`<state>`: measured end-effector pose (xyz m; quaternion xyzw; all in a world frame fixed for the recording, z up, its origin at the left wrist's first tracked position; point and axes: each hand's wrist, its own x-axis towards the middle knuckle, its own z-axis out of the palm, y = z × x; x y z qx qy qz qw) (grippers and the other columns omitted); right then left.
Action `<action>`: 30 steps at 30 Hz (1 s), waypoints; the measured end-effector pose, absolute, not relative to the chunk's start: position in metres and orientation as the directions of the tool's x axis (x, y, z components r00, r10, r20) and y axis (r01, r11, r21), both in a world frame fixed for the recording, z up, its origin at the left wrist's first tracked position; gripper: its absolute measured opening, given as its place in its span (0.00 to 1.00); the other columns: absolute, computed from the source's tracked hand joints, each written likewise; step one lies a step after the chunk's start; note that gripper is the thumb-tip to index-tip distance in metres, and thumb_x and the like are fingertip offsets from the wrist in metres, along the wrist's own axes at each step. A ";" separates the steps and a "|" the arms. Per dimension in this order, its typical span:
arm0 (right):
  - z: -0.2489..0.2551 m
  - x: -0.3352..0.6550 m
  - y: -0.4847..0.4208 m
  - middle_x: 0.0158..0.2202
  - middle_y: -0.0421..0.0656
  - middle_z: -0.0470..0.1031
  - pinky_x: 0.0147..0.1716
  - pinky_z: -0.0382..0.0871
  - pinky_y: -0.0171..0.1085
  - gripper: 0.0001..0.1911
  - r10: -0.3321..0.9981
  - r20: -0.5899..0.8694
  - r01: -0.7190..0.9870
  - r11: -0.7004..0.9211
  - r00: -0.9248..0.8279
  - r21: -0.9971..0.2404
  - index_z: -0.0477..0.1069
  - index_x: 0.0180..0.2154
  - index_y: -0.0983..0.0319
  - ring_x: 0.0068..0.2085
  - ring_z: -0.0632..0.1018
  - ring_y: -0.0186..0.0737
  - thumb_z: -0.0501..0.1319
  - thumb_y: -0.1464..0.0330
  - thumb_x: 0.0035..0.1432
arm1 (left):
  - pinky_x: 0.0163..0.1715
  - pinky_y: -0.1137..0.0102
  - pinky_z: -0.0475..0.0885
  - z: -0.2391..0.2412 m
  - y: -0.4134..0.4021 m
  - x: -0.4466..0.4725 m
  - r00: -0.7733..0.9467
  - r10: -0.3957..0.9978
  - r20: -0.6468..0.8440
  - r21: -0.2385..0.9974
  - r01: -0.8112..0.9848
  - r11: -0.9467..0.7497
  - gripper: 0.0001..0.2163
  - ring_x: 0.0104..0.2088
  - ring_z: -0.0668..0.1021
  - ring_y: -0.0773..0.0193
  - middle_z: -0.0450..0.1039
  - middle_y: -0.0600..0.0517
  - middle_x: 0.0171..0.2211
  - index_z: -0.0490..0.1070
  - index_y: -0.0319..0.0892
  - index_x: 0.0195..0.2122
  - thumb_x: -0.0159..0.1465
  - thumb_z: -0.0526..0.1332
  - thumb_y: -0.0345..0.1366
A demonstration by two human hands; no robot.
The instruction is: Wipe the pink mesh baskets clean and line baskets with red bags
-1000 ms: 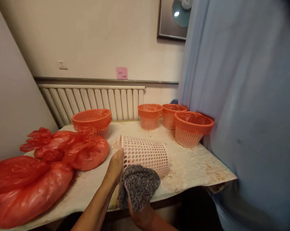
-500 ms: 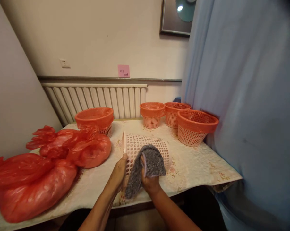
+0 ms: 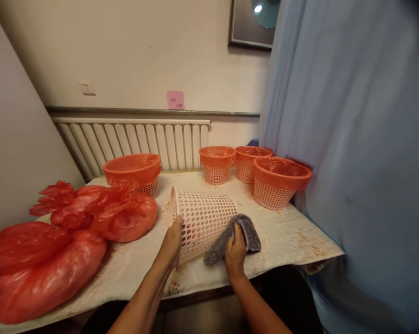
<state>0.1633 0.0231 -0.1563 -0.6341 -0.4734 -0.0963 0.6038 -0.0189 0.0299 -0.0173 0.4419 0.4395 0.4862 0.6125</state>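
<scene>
A person stood at a tabletop [image 3: 286, 236] covered in a pale patterned cloth, both bare forearms reaching forward. A white lattice basket [image 3: 202, 218] lay on its side near the front edge, its long axis running left to right, open rim to the left and narrow base to the right. The left hand [image 3: 171, 241] pressed flat against the rim, fingers loosely curled on it, steadying it. The right hand [image 3: 235, 250] was clenched on a grey cloth [image 3: 237, 234], held against the basket's lower right side near the base, so the right hand was the nearer to that end. Red plastic bags [image 3: 66, 246] were heaped on the left. Four orange-lined baskets stood upright farther back, one at the left [image 3: 133, 172] and three at the right [image 3: 281, 181], before a white radiator [image 3: 133, 144]. A pale blue curtain [image 3: 352, 139] filled the right side.
</scene>
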 end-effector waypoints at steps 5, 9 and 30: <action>-0.145 0.087 -0.008 0.54 0.46 0.72 0.56 0.66 0.41 0.27 0.569 0.820 0.806 0.457 0.061 -0.377 0.61 0.60 0.61 0.55 0.72 0.40 0.48 0.76 0.59 | 0.31 0.66 0.76 -0.013 0.046 -0.018 0.138 0.982 -0.132 0.952 -0.259 0.165 0.21 0.31 0.82 0.58 0.80 0.44 0.32 0.71 0.35 0.44 0.65 0.51 0.49; -0.147 0.056 -0.013 0.57 0.47 0.68 0.62 0.56 0.47 0.29 0.520 0.834 0.811 0.560 -0.186 -0.168 0.56 0.63 0.61 0.58 0.69 0.44 0.50 0.74 0.60 | 0.30 0.67 0.77 -0.004 0.066 -0.024 0.100 0.981 -0.167 0.949 -0.256 0.187 0.20 0.28 0.82 0.60 0.79 0.44 0.29 0.69 0.34 0.45 0.65 0.52 0.48; -0.102 0.120 0.005 0.53 0.45 0.73 0.58 0.61 0.45 0.22 0.469 0.871 0.877 0.348 0.143 -0.332 0.68 0.54 0.60 0.56 0.71 0.41 0.50 0.75 0.60 | 0.44 0.59 0.74 -0.041 0.019 -0.023 0.145 0.988 0.057 0.997 -0.062 -0.048 0.27 0.40 0.80 0.52 0.80 0.43 0.36 0.74 0.37 0.40 0.62 0.50 0.58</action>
